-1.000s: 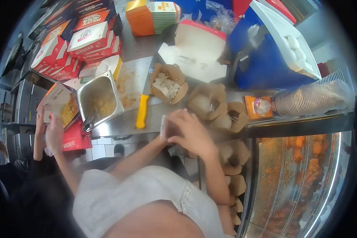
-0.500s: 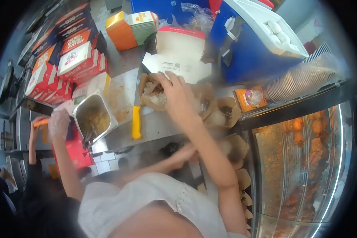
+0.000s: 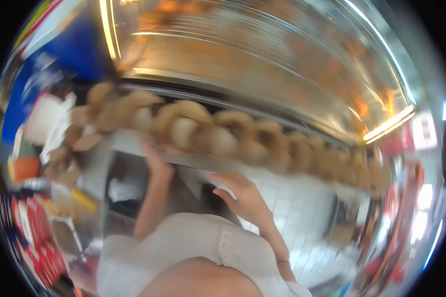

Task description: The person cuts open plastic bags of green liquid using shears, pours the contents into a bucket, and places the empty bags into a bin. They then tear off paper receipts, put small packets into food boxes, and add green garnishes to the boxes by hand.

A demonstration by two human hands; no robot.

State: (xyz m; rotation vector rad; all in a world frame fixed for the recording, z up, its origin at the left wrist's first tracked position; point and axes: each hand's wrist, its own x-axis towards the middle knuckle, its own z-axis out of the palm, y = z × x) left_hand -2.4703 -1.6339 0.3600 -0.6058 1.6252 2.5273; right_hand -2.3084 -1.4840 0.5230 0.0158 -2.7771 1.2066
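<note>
My left hand [image 3: 156, 156] reaches up to the edge of the counter, close below a row of brown takeaway boxes [image 3: 183, 128]; its fingers are smeared by motion. My right hand [image 3: 235, 193] hangs over the floor in front of the counter, fingers apart and holding nothing. The boxes stand open in a long line, several with a pale round mound inside, though blur hides the detail. At the left end more open boxes [image 3: 86, 136] crowd together.
Behind the boxes runs a lit glass display case [image 3: 208, 84]. To the left are a blue container [image 3: 79, 49], a yellow-handled knife [image 3: 84, 200] and stacked red cartons [image 3: 37, 232]. Tiled floor [image 3: 302, 218] lies below the counter at right.
The view has swung right, from the packing counter to the row along the display case. My right hand is no longer at the food box. The co-worker's hands have gone from view.
</note>
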